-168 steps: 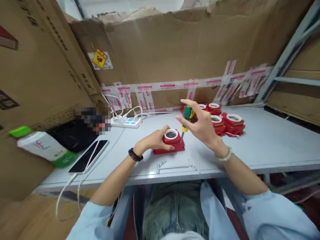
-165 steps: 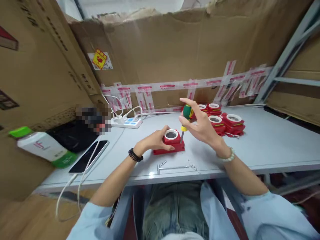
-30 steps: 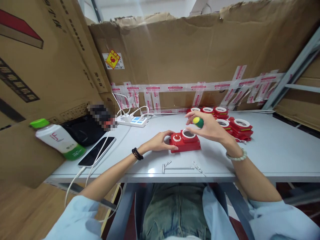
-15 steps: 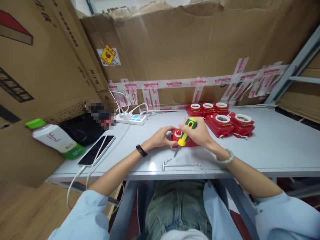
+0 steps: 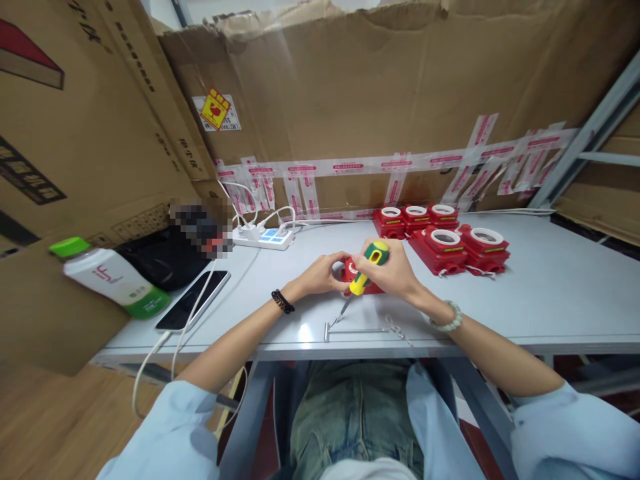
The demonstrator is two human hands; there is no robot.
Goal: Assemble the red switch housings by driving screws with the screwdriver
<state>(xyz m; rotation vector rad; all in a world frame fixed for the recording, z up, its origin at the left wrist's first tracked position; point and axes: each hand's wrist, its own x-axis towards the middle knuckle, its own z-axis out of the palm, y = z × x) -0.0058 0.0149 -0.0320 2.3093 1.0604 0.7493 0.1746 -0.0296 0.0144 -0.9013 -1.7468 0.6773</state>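
Observation:
My right hand (image 5: 395,275) is closed round a screwdriver (image 5: 364,270) with a green and yellow handle, its metal tip slanting down and left to the loose screws (image 5: 334,323) near the table's front edge. My left hand (image 5: 320,275) grips the left side of a red plastic part (image 5: 351,272) lying on the grey table (image 5: 550,293). Both hands mostly hide the part. A thin metal rod (image 5: 356,330) lies just in front of the hands.
Several more red parts with white rings (image 5: 443,235) are stacked at the back right. A phone (image 5: 194,299) on a white cable, a green-capped bottle (image 5: 107,277), a black bag (image 5: 160,257) and a power strip (image 5: 264,237) lie to the left. Taped cardboard walls (image 5: 375,100) close in the back and left.
The red part has been turned round under my hands. The screwdriver has swung from upright over the part to slanting down, with its tip now by the loose screws.

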